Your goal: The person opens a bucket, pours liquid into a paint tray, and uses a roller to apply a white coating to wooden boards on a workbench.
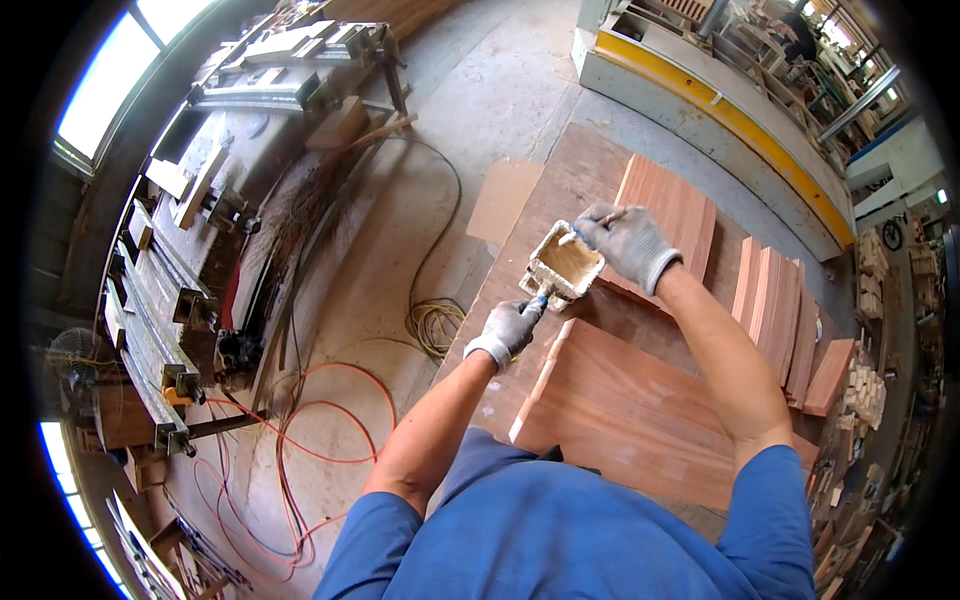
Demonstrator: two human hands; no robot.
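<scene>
My left hand (507, 333), in a grey work glove, is closed round the handle of a small square pot (568, 262). Tan, glue-like paste lies in the pot, and its rim is crusted with pale residue. At the pot's far right corner, my gloved right hand (630, 243) pinches a small brush (570, 238), whose pale end rests at the rim. Its bristles are hard to make out. Below the pot lies a row of reddish-brown boards (620, 400), with pale wet-looking paste along their left ends. Another group of boards (668, 205) lies beyond my right hand.
The boards lie on a brown worktop (570, 180). More wood strips (770, 295) and a short block (829, 378) are at its right. A clamp rack (165, 300) stands left, orange hose (335, 370) coils on the floor, and a yellow-striped machine (700, 95) stands beyond.
</scene>
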